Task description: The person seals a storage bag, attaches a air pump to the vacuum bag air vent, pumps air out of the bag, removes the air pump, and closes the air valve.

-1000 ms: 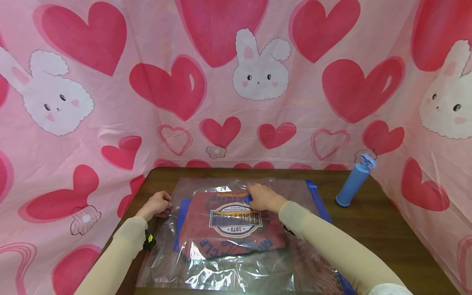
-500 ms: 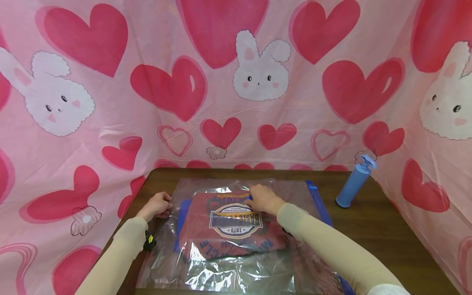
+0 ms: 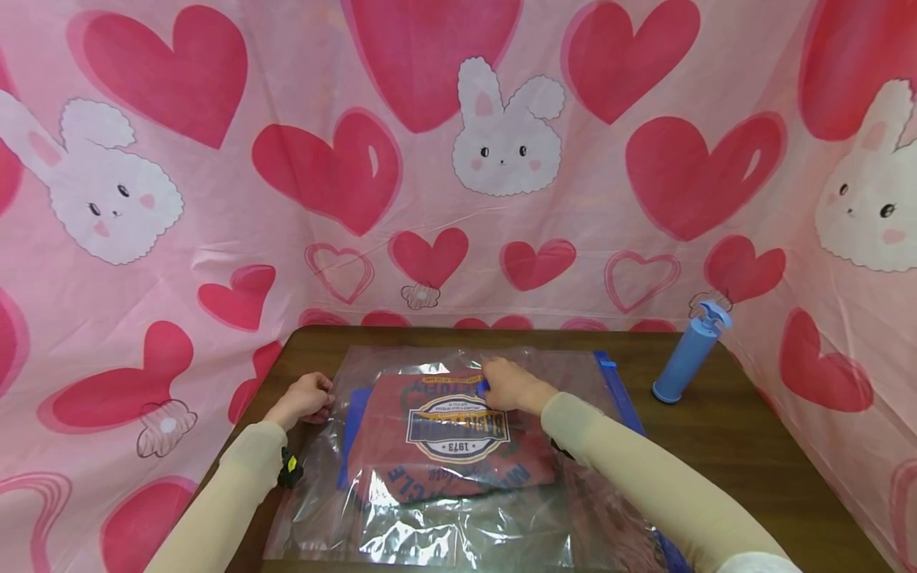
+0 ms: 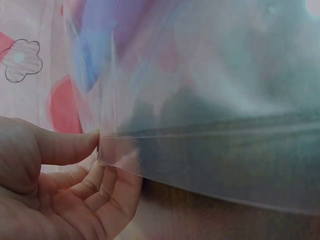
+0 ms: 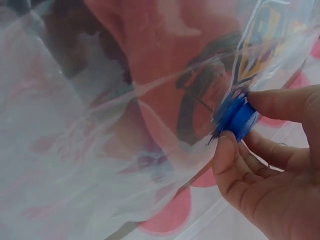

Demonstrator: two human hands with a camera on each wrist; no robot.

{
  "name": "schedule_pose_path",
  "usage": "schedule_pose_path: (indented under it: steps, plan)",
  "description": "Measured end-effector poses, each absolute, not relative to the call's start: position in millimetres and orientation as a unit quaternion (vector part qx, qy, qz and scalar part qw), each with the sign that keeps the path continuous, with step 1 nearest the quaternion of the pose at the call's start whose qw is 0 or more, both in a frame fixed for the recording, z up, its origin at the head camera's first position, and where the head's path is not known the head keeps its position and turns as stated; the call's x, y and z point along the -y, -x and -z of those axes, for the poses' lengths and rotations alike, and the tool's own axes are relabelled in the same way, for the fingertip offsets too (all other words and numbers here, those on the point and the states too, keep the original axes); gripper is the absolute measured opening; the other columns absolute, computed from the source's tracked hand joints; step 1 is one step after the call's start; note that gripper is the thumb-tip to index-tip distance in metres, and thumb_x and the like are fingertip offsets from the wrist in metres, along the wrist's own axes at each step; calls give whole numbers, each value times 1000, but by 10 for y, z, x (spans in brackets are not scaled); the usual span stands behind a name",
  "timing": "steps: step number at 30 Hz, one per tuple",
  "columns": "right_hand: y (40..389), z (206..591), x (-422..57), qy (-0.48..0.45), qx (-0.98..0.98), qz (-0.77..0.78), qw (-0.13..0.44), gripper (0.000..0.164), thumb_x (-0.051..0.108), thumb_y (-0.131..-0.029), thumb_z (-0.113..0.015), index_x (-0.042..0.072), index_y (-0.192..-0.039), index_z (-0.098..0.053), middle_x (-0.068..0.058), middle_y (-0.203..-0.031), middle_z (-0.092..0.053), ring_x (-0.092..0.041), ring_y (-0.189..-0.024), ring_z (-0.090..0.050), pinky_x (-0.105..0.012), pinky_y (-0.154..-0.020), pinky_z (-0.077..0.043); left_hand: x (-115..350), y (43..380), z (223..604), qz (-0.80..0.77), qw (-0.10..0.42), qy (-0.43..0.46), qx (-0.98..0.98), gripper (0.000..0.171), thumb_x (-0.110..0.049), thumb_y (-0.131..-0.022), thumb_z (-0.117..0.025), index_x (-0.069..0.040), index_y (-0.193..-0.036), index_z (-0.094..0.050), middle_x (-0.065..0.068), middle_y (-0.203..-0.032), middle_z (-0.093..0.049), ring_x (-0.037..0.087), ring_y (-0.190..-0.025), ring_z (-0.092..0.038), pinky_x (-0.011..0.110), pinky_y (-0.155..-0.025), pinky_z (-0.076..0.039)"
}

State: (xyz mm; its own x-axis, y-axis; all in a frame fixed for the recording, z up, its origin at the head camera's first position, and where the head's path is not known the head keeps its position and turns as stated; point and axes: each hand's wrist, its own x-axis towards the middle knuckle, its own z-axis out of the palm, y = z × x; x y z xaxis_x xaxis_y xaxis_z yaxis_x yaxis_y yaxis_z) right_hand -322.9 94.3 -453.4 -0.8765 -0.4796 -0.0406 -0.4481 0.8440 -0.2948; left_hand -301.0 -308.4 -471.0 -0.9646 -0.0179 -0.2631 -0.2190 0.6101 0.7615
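Observation:
A clear plastic vacuum bag lies flat, with a folded red printed shirt and something blue inside. At the bag's left edge my left hand pinches the plastic film between thumb and fingers, as the left wrist view shows close up. Over the upper right part of the shirt, my right hand grips a round blue valve cap on the bag between thumb and fingertips. The bag's blue zip strip runs down the right side, partly hidden behind my right forearm.
A blue hand pump stands upright on the dark wooden table, right of the bag. Pink cloth with hearts and rabbits hangs behind the table and along both sides.
My right hand shifts slightly at the valve cap, its fingers turning a little and then back. My left hand stays at the bag's edge.

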Motion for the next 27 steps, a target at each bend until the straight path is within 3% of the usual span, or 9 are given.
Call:
schedule_pose_path:
  steps: [9, 12, 18, 23, 27]
  plan:
    - [3231, 4495, -943, 261, -953, 134, 72, 38, 4, -81, -81, 0, -117, -69, -7, -108, -60, -22, -94, -61, -43, -90, -57, 3089, 3017, 4727, -441, 114, 67, -888, 23, 4, -98, -60, 12, -118, -51, 17, -86, -61, 23, -67, -63, 39, -63, -63]
    - [3231, 4508, -944, 257, -956, 120, 71, 43, 15, -87, -81, 0, -125, -66, -11, -116, -62, -26, -103, -64, -46, -96, -55, 3091, 3020, 4732, -439, 115, 66, -889, 23, 4, -98, -60, 12, -118, -51, 18, -86, -61, 23, -67, -63, 39, -63, -63]
    - [3235, 4566, -941, 230, -965, 114, 54, 75, 46, -96, -76, -5, -147, -53, -23, -133, -63, -37, -122, -63, -53, -105, -50, 3094, 3025, 4716, -437, 117, 64, -890, 24, 4, -98, -59, 12, -119, -50, 18, -87, -61, 24, -69, -63, 39, -64, -63]
    - [3230, 4575, -937, 232, -964, 125, 39, 60, 35, -96, -79, -6, -135, -60, -19, -114, -68, -35, -108, -68, -52, -93, -57, 3088, 3017, 4696, -437, 120, 65, -889, 25, 4, -99, -59, 13, -120, -50, 19, -88, -61, 24, -69, -63, 39, -65, -63]
    - [3234, 4578, -945, 254, -959, 122, 26, 37, 26, -94, -80, -2, -113, -65, -12, -99, -65, -28, -92, -67, -47, -83, -58, 3087, 3014, 4705, -439, 120, 67, -888, 24, 4, -99, -59, 12, -120, -50, 18, -88, -61, 23, -68, -63, 38, -64, -63]
